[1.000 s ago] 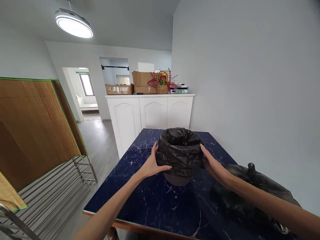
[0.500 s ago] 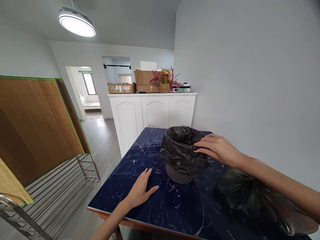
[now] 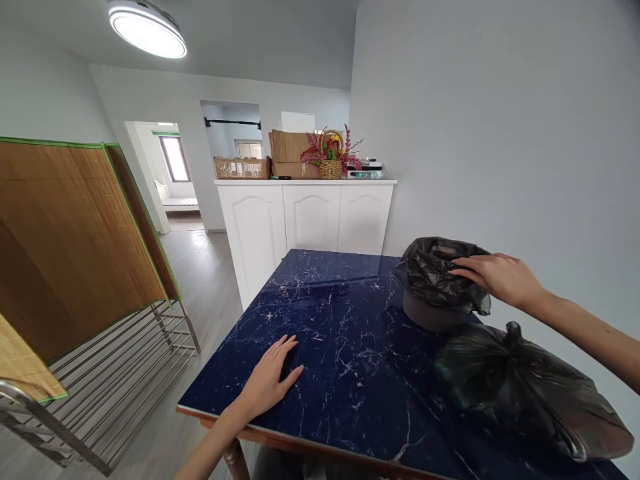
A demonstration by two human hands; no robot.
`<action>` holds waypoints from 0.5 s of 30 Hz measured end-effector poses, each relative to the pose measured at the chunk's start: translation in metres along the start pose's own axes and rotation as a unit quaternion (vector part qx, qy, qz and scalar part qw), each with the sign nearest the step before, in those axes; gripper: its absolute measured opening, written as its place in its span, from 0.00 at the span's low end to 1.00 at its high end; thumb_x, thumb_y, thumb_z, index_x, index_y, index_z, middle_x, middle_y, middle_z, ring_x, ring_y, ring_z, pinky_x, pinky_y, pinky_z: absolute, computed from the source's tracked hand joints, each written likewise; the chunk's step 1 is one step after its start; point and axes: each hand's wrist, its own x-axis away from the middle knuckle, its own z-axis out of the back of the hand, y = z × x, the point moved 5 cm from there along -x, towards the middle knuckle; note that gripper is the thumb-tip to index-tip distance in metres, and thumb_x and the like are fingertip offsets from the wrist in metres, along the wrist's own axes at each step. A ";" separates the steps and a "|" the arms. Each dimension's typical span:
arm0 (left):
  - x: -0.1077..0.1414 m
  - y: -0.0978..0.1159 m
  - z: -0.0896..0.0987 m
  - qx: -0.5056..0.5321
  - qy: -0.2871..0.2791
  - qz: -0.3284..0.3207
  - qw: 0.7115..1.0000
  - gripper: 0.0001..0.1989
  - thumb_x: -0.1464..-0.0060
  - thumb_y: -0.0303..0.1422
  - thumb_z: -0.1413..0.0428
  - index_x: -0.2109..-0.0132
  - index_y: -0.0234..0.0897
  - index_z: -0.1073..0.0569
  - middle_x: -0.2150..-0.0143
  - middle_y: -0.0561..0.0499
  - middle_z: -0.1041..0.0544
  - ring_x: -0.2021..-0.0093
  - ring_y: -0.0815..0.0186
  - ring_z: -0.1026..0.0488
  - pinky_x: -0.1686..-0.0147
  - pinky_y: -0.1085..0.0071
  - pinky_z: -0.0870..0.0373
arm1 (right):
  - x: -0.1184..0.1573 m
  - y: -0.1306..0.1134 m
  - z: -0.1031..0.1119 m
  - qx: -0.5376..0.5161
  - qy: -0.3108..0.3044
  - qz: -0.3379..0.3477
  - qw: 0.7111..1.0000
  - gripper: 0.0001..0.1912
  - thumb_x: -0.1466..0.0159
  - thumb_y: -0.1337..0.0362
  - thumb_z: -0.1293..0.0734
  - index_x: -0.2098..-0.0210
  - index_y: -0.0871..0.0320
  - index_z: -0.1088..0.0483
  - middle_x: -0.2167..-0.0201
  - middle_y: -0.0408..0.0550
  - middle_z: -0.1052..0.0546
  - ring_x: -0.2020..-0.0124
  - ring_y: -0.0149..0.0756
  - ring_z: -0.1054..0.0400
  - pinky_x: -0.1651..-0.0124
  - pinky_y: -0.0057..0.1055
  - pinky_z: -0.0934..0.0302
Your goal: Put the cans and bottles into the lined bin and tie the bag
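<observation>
A grey bin point(image 3: 429, 312) lined with a black plastic bag point(image 3: 433, 280) is at the right back of the blue marbled table point(image 3: 320, 373), near the wall. My right hand point(image 3: 500, 275) grips the bin's lined rim on its right side, thumb and fingers closed over the edge. Flat on the table at the left front rests my left hand point(image 3: 273, 377), fingers spread, holding nothing. A filled, knotted black bag point(image 3: 520, 387) lies at the table's right front, below my right forearm.
Beyond the table stands a white cabinet point(image 3: 313, 220) bearing cardboard boxes point(image 3: 290, 155), a flower basket point(image 3: 331, 168) and a bottle point(image 3: 367, 175). At left is a metal rack point(image 3: 125, 373) with a bamboo mat point(image 3: 75, 240). A grey wall borders the right side.
The lined bin has moved right and back across the table with my right hand on its rim. More of the knotted bag shows. My left hand stays flat on the table.
</observation>
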 end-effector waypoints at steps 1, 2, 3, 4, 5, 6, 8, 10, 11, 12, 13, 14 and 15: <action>0.000 0.001 0.000 0.001 -0.002 0.000 1.000 0.29 0.28 0.50 0.47 0.27 0.45 0.33 0.24 0.44 0.32 0.22 0.48 0.39 0.26 0.45 0.38 | 0.002 0.003 0.001 0.003 0.006 -0.008 1.000 0.42 0.27 0.32 0.51 0.52 0.51 0.16 0.57 0.64 0.15 0.62 0.66 0.21 0.63 0.59 0.30; 0.000 0.001 0.000 0.001 -0.004 0.000 1.000 0.29 0.28 0.50 0.47 0.28 0.45 0.32 0.24 0.44 0.32 0.22 0.48 0.40 0.25 0.45 0.39 | 0.003 0.003 0.002 0.005 0.013 -0.012 1.000 0.41 0.27 0.33 0.51 0.51 0.53 0.16 0.57 0.66 0.15 0.62 0.68 0.21 0.62 0.61 0.30; 0.000 0.002 0.000 0.001 -0.007 0.001 1.000 0.28 0.28 0.50 0.47 0.28 0.45 0.32 0.24 0.44 0.33 0.22 0.48 0.40 0.25 0.45 0.39 | 0.004 0.001 0.003 0.005 0.020 -0.013 1.000 0.40 0.26 0.35 0.51 0.49 0.54 0.17 0.57 0.67 0.15 0.60 0.69 0.22 0.59 0.63 0.30; 0.000 0.002 0.000 0.001 -0.010 0.003 1.000 0.28 0.28 0.50 0.47 0.28 0.44 0.32 0.24 0.44 0.33 0.22 0.48 0.41 0.25 0.45 0.39 | 0.005 -0.004 0.005 0.005 0.028 -0.010 1.000 0.39 0.25 0.38 0.51 0.46 0.55 0.18 0.55 0.69 0.16 0.56 0.71 0.22 0.55 0.66 0.30; 0.000 0.003 0.001 0.000 -0.014 0.005 1.000 0.28 0.28 0.50 0.48 0.29 0.44 0.32 0.24 0.44 0.33 0.22 0.48 0.41 0.25 0.44 0.40 | 0.007 -0.012 0.006 0.005 0.038 -0.005 0.999 0.37 0.24 0.41 0.50 0.42 0.57 0.20 0.52 0.70 0.17 0.50 0.72 0.24 0.49 0.68 0.31; 0.000 0.003 0.001 -0.001 -0.017 0.007 1.000 0.28 0.28 0.50 0.48 0.29 0.43 0.32 0.23 0.44 0.33 0.22 0.48 0.41 0.25 0.44 0.40 | 0.009 -0.023 0.006 0.006 0.048 0.001 0.999 0.34 0.23 0.44 0.50 0.38 0.57 0.23 0.47 0.70 0.19 0.44 0.73 0.26 0.44 0.68 0.33; 0.000 0.005 0.001 -0.005 -0.023 0.009 1.000 0.28 0.27 0.50 0.48 0.29 0.43 0.32 0.23 0.44 0.34 0.21 0.49 0.42 0.25 0.45 0.40 | 0.018 -0.053 0.004 -0.009 0.065 0.016 0.998 0.30 0.22 0.49 0.48 0.33 0.57 0.29 0.40 0.67 0.23 0.37 0.70 0.31 0.37 0.67 0.36; 0.000 0.006 0.000 -0.011 -0.031 0.008 0.999 0.28 0.27 0.50 0.49 0.29 0.42 0.32 0.23 0.44 0.34 0.21 0.49 0.43 0.24 0.45 0.41 | 0.034 -0.094 -0.004 -0.068 0.064 0.042 0.995 0.25 0.22 0.52 0.45 0.34 0.53 0.29 0.40 0.62 0.23 0.38 0.64 0.29 0.36 0.63 0.34; 0.000 0.007 0.000 -0.015 -0.035 0.007 0.999 0.28 0.26 0.50 0.49 0.28 0.42 0.32 0.23 0.44 0.34 0.21 0.50 0.43 0.24 0.46 0.41 | 0.045 -0.118 -0.011 -0.123 0.045 0.059 0.990 0.22 0.23 0.53 0.43 0.37 0.51 0.27 0.43 0.60 0.22 0.40 0.61 0.27 0.36 0.63 0.33; 0.001 0.007 0.000 -0.019 -0.039 0.006 0.999 0.28 0.26 0.50 0.50 0.28 0.41 0.32 0.23 0.44 0.35 0.21 0.50 0.43 0.23 0.46 0.42 | 0.057 -0.142 -0.020 -0.184 0.018 0.069 0.980 0.19 0.23 0.55 0.41 0.40 0.48 0.26 0.44 0.57 0.21 0.41 0.58 0.26 0.36 0.61 0.32; 0.002 0.006 0.000 -0.025 -0.043 0.004 0.999 0.28 0.26 0.49 0.51 0.28 0.40 0.33 0.22 0.43 0.35 0.21 0.50 0.44 0.23 0.46 0.43 | 0.071 -0.166 -0.029 -0.243 -0.013 0.068 0.968 0.16 0.24 0.55 0.40 0.42 0.46 0.26 0.44 0.55 0.21 0.42 0.56 0.25 0.36 0.59 0.30; 0.004 0.005 0.000 -0.030 -0.047 0.003 0.998 0.29 0.26 0.50 0.51 0.28 0.40 0.33 0.22 0.44 0.36 0.21 0.51 0.44 0.23 0.47 0.43 | 0.086 -0.189 -0.039 -0.297 -0.039 0.059 0.952 0.15 0.24 0.56 0.40 0.43 0.44 0.26 0.44 0.53 0.21 0.43 0.54 0.24 0.37 0.57 0.28; 0.006 0.003 0.000 -0.035 -0.049 0.002 0.998 0.29 0.25 0.50 0.51 0.27 0.40 0.33 0.22 0.44 0.37 0.21 0.51 0.44 0.23 0.47 0.43 | 0.101 -0.210 -0.050 -0.344 -0.067 0.046 0.936 0.14 0.24 0.56 0.39 0.44 0.44 0.25 0.44 0.52 0.21 0.43 0.52 0.24 0.38 0.55 0.27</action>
